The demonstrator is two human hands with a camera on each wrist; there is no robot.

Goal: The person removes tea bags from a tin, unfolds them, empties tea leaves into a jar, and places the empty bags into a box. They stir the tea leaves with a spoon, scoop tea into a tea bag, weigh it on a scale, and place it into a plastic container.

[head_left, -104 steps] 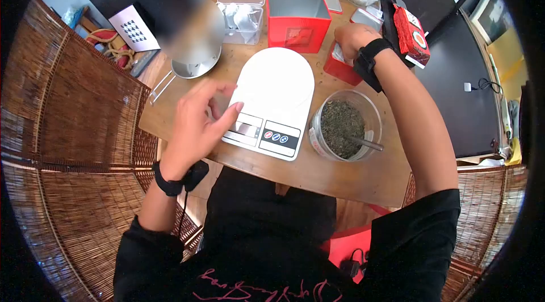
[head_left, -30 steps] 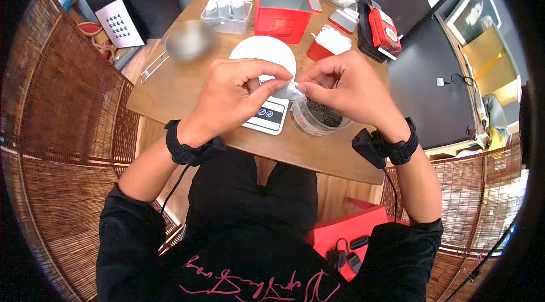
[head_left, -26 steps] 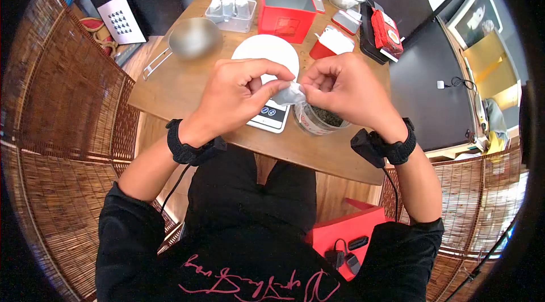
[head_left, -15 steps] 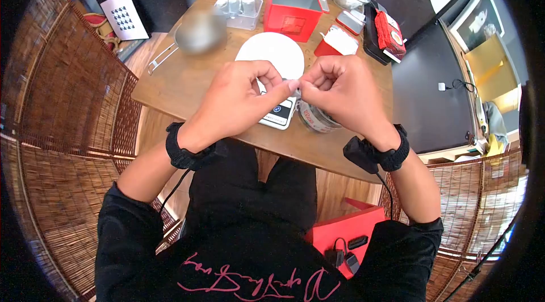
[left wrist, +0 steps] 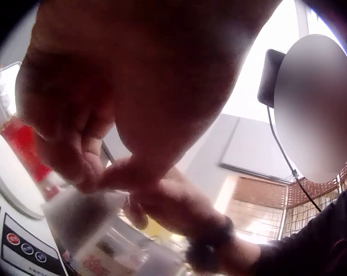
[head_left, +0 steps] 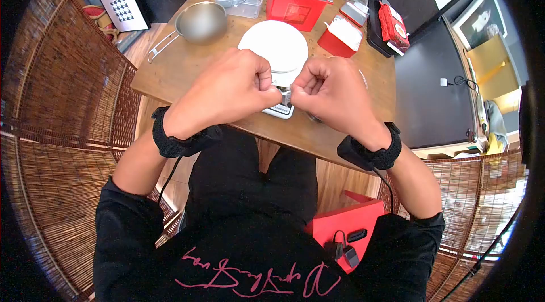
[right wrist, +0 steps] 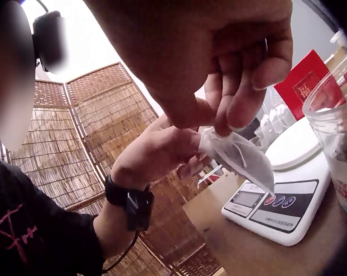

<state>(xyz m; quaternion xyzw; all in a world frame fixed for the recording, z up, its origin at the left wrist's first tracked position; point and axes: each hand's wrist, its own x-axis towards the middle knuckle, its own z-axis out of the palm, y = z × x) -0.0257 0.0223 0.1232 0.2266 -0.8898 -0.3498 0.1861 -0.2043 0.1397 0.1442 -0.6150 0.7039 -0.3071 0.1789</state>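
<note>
Both hands meet over the front of the white kitchen scale [head_left: 275, 46]. My left hand [head_left: 227, 92] and right hand [head_left: 335, 95] pinch the top edge of a small translucent white tea bag [right wrist: 245, 158] between thumbs and fingers. In the right wrist view the bag hangs down from the fingertips with something dark showing through it. Seen from the left wrist, the tea bag [left wrist: 84, 221] hangs beside the scale's buttons. A clear jar [right wrist: 331, 121] with dark dried leaves stands right of the scale; my right hand mostly hides it in the head view.
Behind the scale are a metal pan [head_left: 200, 22] with a wire handle, an open clear box [head_left: 241, 9] of white bags, and a tall red tin [head_left: 295, 12]. A small red box [head_left: 336, 46] with white sheets sits to their right, near a red packet [head_left: 393, 26].
Earlier, my left hand was at the scale and my right hand over the small red box. Both hands came together on the tea bag, then shifted slightly left and lower with it.
</note>
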